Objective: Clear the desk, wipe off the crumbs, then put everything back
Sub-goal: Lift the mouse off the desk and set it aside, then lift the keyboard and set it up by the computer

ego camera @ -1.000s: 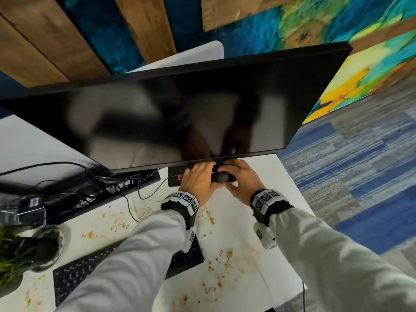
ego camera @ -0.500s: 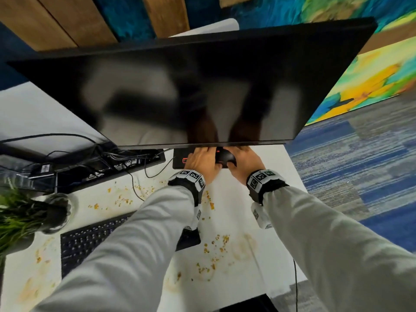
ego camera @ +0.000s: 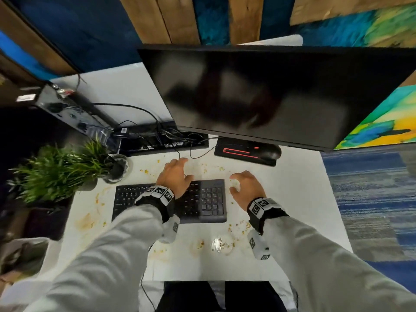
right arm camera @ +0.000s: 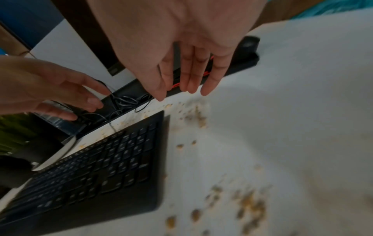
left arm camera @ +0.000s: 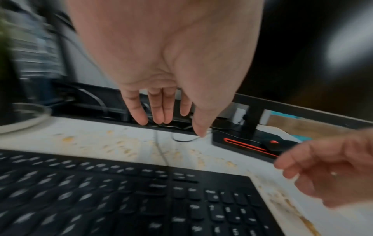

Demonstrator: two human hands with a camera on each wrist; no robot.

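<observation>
— Hovering, both hands empty: left hand (ego camera: pixel 174 176) over the black rectangular keyboard (ego camera: pixel 202 200), fingers loose.
— Right hand (ego camera: pixel 246 188) relaxed too, above orange crumbs (ego camera: pixel 238 226) strewn across the white tabletop (ego camera: pixel 292 188).

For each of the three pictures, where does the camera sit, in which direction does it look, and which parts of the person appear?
Head: on the head, looking down at the white crumb-strewn desk; both sleeves, left hand, right hand.
Left wrist: under the left palm, facing along open fingers toward the black monitor base.
Right wrist: under the right palm, facing along open fingers; the left hand shows too.
All share the black keyboard.
</observation>
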